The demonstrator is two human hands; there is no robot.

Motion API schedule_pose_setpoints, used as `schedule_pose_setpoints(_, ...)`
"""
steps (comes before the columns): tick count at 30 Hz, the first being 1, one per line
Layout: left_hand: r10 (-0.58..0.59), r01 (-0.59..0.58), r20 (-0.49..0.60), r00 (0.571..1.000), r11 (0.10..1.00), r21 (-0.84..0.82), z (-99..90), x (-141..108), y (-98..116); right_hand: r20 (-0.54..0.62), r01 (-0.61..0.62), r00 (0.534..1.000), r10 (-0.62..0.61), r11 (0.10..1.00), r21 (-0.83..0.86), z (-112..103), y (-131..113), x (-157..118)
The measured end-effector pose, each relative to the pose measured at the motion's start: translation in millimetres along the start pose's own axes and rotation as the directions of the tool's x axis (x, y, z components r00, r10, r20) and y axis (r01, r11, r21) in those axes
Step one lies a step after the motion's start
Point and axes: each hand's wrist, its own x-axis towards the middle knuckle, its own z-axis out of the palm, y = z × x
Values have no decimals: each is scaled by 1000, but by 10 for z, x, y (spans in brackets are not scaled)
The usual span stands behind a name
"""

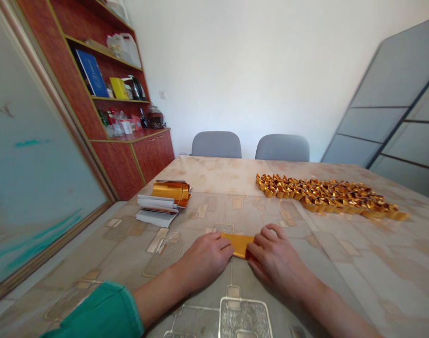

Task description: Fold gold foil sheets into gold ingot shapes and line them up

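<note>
A small folded piece of gold foil paper [240, 245] lies on the patterned tablecloth between my hands. My left hand [209, 256] has its curled fingers closed on the paper's left end. At the right end, my right hand [275, 253] grips the paper with its fingers bent, the index finger raised a little. The undersides of both hands and the thumbs are mostly hidden. Farther left on the table sits a stack of gold and white paper sheets [170, 191], curled at the top. Many folded gold foil pieces [327, 195] stand in rows at the back right.
The table [207, 171] has a patterned cover with a clear sheet over it. Two grey chairs [216, 144] stand at its far edge. A red-brown shelf cabinet [118, 162] holding bottles and boxes is at the left, beside a sliding glass door [42, 141].
</note>
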Motion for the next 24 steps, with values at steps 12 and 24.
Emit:
schedule_pose_setpoints(12, 8, -16, -62, 998, 990, -143, -29, -76, 23, -16, 65, 998, -65, 998, 24, 113, -22, -40)
schedule_pose_setpoints(24, 44, -47, -20, 999, 985, -166, -139, -195, 144, 122, 3, 992, -17, 994, 112, -53, 147, -300)
